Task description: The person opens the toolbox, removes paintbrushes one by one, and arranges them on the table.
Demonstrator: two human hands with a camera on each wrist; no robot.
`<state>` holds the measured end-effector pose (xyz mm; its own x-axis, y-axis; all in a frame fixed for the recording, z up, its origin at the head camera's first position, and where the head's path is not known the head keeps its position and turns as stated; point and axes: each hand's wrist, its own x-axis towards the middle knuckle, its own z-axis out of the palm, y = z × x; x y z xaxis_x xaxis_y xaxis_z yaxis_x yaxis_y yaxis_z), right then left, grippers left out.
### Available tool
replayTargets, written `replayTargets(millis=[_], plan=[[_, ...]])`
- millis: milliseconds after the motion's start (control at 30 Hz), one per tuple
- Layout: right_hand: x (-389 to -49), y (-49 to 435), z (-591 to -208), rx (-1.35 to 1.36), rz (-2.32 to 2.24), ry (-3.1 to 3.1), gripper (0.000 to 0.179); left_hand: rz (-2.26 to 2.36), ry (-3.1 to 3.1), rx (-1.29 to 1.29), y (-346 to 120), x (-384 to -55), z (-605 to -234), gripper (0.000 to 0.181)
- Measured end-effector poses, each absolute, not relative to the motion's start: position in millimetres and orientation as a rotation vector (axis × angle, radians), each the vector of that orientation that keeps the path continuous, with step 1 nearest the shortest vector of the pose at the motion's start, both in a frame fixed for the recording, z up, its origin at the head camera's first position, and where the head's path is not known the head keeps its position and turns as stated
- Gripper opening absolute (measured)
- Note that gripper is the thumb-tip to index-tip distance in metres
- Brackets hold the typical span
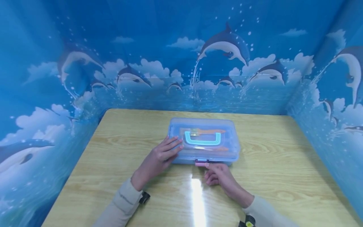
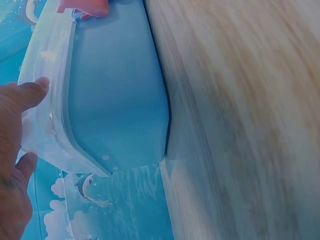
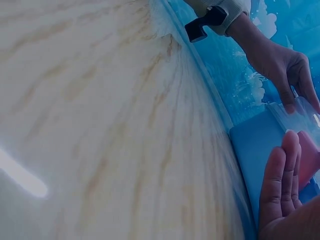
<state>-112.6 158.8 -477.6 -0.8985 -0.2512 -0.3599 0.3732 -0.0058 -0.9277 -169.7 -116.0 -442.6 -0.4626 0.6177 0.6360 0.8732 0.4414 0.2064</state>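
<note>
Blue plastic box (image 2: 117,85): sits on the wood-grain tabletop (image 1: 136,135), toward the far edge, beneath a translucent lid (image 1: 231,134). Includes a light-blue handle (image 1: 202,143) atop the lid and a pink latch (image 1: 200,164) at the near side. Contains an orange-handled item (image 1: 211,131), visible through the lid.

Left hand (image 1: 160,156): rests on the lid at the near left corner, with fingers slightly spread.

Right hand (image 1: 219,178): touches the latch at its right end, with several fingers side by side. Cannot tell whether pinching the latch.

Surroundings: dolphin-printed blue backdrop (image 1: 158,37) behind and beside the tabletop.
</note>
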Motion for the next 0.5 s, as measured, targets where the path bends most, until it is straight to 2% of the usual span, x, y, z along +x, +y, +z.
replayTargets(millis=[300,500], plan=[[-109.4,162.2,-478.2,0.125,-1.939,1.944,0.050,-0.733,-2.216,-1.262,-116.6,-170.3,-443.6,0.046],[-107.8,166.4,-476.0,0.023,-1.927,1.930,0.050,-0.740,-2.198,-1.270,-117.6,-170.6,-443.7,0.046]])
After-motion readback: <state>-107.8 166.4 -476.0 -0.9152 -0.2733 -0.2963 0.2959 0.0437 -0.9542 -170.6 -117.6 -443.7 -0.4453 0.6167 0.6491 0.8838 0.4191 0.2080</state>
